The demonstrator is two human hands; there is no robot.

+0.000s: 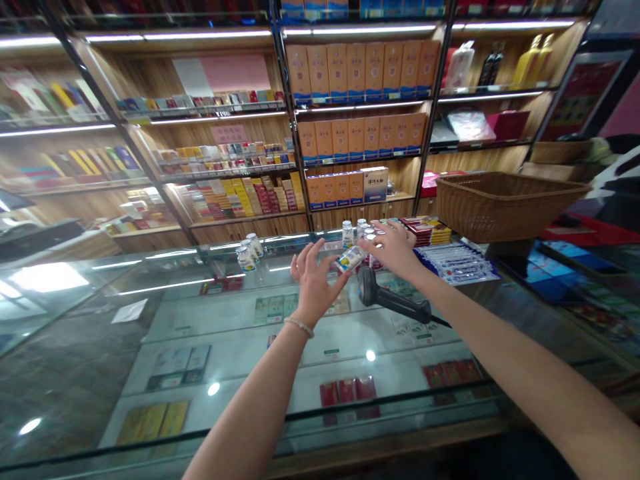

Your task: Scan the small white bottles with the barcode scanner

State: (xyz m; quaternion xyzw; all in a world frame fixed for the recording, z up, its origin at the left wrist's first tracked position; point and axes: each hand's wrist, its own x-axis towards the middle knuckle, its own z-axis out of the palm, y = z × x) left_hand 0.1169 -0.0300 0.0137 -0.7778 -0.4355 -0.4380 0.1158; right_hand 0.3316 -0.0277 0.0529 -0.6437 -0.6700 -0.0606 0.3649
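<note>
A small white bottle with a yellow-and-blue label [351,259] lies tilted on its side above the glass counter, its cap end in the fingers of my right hand [395,250]. My left hand [317,280], a bracelet on its wrist, is open, thumb and fingers apart around the bottle's base end; whether they touch it I cannot tell. Behind my hands several similar bottles [347,235] stand upright, partly hidden by the right hand. To the left is another small group of bottles [246,259]. A black handheld barcode scanner [400,303] lies just below my right hand.
Blue-and-white packets [456,263] and stacked red and yellow packs [425,231] lie right of my right hand. A wicker basket [510,207] stands beyond them. Boxed goods lie beneath the glass counter top [240,353]. Shelves with orange boxes [356,70] line the wall.
</note>
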